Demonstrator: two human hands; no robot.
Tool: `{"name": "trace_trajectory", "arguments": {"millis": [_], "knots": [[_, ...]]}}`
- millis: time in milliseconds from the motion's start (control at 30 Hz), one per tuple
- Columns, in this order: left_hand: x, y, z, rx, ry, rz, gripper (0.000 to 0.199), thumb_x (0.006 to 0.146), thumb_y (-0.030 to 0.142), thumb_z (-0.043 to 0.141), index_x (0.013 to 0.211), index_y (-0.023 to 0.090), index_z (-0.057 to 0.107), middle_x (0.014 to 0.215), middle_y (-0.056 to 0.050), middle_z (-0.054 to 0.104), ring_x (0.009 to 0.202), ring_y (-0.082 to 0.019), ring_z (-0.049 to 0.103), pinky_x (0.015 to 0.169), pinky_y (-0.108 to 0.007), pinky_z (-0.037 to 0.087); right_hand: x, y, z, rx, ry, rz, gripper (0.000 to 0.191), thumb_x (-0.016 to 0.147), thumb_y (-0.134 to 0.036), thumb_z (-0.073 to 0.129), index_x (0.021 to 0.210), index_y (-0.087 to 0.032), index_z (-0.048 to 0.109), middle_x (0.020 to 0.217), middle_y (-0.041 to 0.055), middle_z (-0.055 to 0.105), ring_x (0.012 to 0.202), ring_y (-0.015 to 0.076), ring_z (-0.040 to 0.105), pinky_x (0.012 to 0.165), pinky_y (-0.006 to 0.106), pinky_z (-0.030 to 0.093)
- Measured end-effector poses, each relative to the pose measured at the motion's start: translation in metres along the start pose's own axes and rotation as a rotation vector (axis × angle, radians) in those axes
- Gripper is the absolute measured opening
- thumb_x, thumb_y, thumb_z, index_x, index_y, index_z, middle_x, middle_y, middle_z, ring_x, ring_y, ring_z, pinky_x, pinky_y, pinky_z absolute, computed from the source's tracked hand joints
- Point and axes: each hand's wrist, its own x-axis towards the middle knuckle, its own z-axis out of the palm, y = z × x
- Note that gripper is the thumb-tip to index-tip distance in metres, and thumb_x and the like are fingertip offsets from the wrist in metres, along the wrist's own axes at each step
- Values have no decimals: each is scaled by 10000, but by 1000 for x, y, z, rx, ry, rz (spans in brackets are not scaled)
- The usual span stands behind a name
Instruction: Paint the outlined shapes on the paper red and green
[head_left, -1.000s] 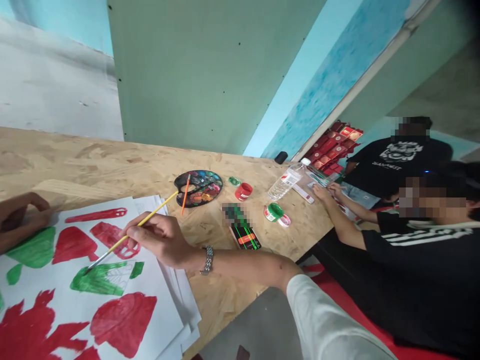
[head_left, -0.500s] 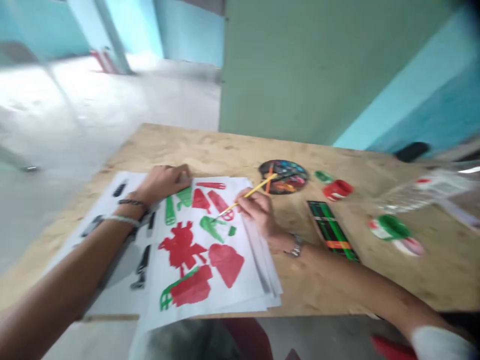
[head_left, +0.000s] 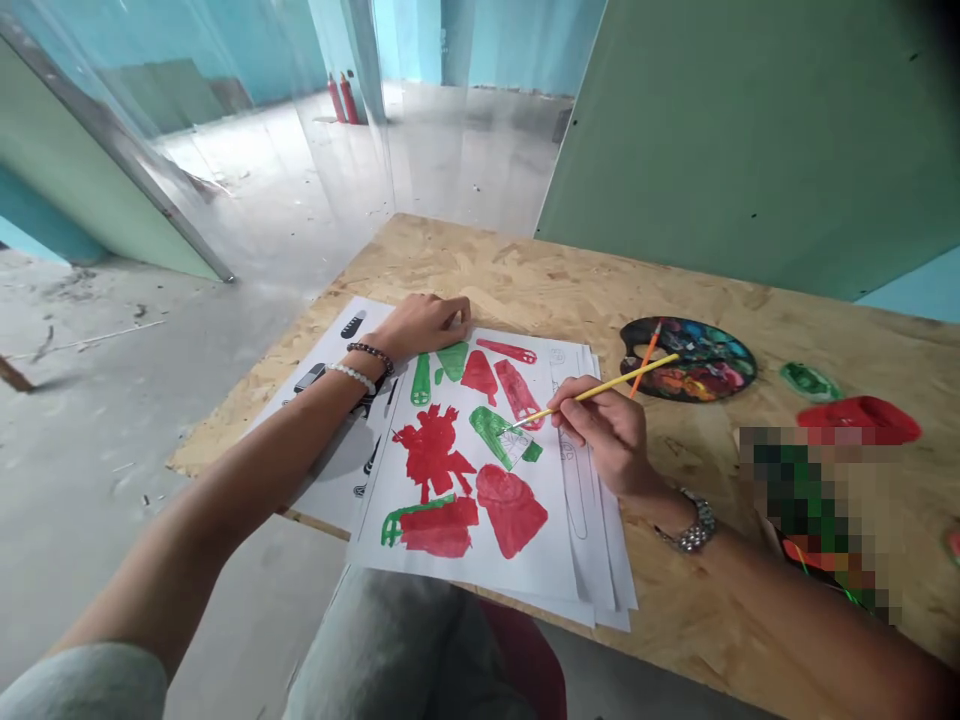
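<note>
A yellow-handled paintbrush (head_left: 619, 380) is pinched in my right hand (head_left: 609, 435). Its tip touches a partly green-painted shape (head_left: 491, 430) on the top paper sheet (head_left: 555, 560). Other shapes on that sheet are painted red or green, among them a red figure (head_left: 431, 450) and a red cone-like shape (head_left: 511, 510). My left hand (head_left: 426, 325) rests over the sheet's upper left edge, its fingers bent and loosely apart, holding nothing. Beneath the left forearm lies another sheet (head_left: 319, 440) with black printed pictures, partly hidden by the arm.
On the wooden table (head_left: 480, 260), right of the papers, lies a paint palette (head_left: 712, 345) with an orange-handled brush (head_left: 649, 352) across it. Farther right are a green-smeared lid (head_left: 811, 382) and a red container (head_left: 862, 415). A pixelated patch hides part of the table there.
The view has swung left, so the table and papers sit farther right. More of the shape under the brush tip shows unpainted. Both hands keep their places at the sheet.
</note>
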Motion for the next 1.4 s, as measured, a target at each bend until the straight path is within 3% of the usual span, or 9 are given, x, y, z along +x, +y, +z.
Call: {"name": "trace_trajectory", "arguments": {"millis": [300,433,700,967,1400], "knots": [[1,0,2,-22,4,4,241,979,350,582,1109,233,749,797,-25,763,686,-205,643,672,-339,338,2,0,1,-32,7,-24,235,982,-433,769,889,-218,792,763,26,705,571,119,561,492,278,450],[1,4,1,-18,20,0,244,977,342,575,1096,224,753,775,-27,754,673,-205,632,668,-339,334,1,1,-1,-29,-5,-21,209,983,-381,751,860,-215,781,772,31,716,612,125,614,488,261,438],[0,4,2,-11,48,16,234,958,302,569,1070,205,750,717,-18,721,635,-186,613,645,-324,327,0,1,-2,17,10,15,202,979,-384,761,883,-211,798,735,29,685,582,118,570,445,246,354],[2,4,3,-15,58,10,195,966,301,579,1037,209,736,696,-7,699,611,-170,576,645,-319,319,0,2,-4,52,-75,-36,200,1001,-331,725,856,-211,791,757,28,683,609,104,564,478,246,365],[1,4,4,-15,70,10,204,947,275,582,1041,208,751,694,-6,695,604,-166,580,638,-320,321,1,2,-3,69,-43,7,194,971,-336,753,837,-203,798,726,36,680,581,108,578,436,234,321]]}}
